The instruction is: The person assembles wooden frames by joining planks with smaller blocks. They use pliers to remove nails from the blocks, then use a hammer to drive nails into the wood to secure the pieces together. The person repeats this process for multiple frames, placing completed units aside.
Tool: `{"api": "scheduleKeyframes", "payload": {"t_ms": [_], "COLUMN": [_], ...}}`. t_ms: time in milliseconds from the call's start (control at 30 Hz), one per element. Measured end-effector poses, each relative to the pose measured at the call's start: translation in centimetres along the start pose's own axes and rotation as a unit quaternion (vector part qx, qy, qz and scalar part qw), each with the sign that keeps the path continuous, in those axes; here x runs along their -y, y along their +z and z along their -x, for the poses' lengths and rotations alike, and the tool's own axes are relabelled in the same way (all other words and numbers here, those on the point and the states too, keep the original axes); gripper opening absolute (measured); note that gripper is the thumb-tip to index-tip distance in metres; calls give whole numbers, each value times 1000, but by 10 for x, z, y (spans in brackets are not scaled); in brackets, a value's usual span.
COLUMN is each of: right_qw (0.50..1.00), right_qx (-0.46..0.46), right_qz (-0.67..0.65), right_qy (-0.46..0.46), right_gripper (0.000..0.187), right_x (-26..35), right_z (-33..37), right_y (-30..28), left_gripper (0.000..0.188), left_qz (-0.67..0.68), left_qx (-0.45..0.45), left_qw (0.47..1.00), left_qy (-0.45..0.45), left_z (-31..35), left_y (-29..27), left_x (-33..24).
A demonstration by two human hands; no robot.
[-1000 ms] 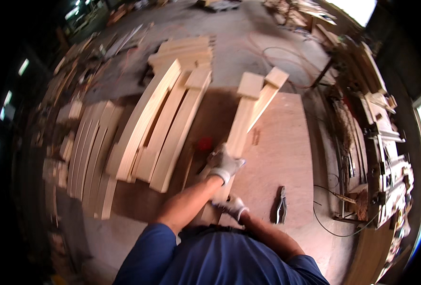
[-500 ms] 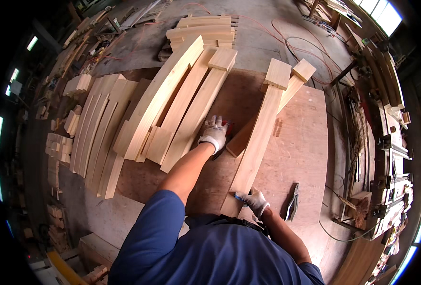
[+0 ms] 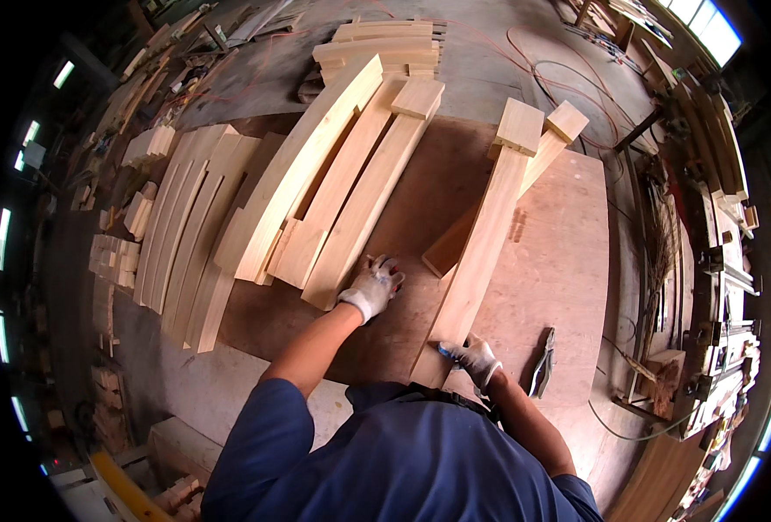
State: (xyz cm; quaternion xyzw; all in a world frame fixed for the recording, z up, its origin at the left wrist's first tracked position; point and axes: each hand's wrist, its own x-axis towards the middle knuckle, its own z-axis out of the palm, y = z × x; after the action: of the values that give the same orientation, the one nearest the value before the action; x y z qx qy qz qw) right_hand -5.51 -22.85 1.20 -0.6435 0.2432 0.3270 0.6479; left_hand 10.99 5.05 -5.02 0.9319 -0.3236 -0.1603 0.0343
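Note:
My left hand [image 3: 378,285], in a whitish glove, is over the brown plywood board [image 3: 559,261], beside the near end of a pale timber beam [image 3: 372,209]. Its fingers curl downward, with dark bits showing between them; whatever they hold is hidden. My right hand [image 3: 479,360], gloved too, rests against the near end of a long beam [image 3: 481,252] and pinches a small blue object [image 3: 449,350] whose kind is unclear. A squared block end [image 3: 518,126] tops that beam's far end. Underneath, another beam [image 3: 446,248] crosses at a slant.
Pliers [image 3: 542,364] lie on the board right of my right hand. Several shaped beams [image 3: 194,235] stand side by side at left. A timber stack [image 3: 381,48] is at the far side, hoses [image 3: 568,78] trail over the floor, and clamps [image 3: 711,335] line the right.
My left hand has drawn back toward me and slightly left, and its fingers are more curled. The right hand stays at the beam's near end. The whole view has shifted slightly.

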Motion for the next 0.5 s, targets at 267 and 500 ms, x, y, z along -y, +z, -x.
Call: {"api": "scheduleKeyframes", "payload": {"t_ms": [267, 500], "right_qw": [999, 996], "right_qx": [14, 20], "right_qz": [-46, -91], "right_qy": [-1, -14], "right_gripper": [67, 59], "right_x": [-22, -1], "right_z": [-10, 16], "right_y": [-4, 9], "left_gripper": [57, 86], "left_qz": [-43, 156], "left_qx": [81, -124], "left_qw": [995, 974], "left_qy": [-32, -109], "left_z": [60, 3], "left_y": [-24, -60], "left_x": [-6, -68]}}
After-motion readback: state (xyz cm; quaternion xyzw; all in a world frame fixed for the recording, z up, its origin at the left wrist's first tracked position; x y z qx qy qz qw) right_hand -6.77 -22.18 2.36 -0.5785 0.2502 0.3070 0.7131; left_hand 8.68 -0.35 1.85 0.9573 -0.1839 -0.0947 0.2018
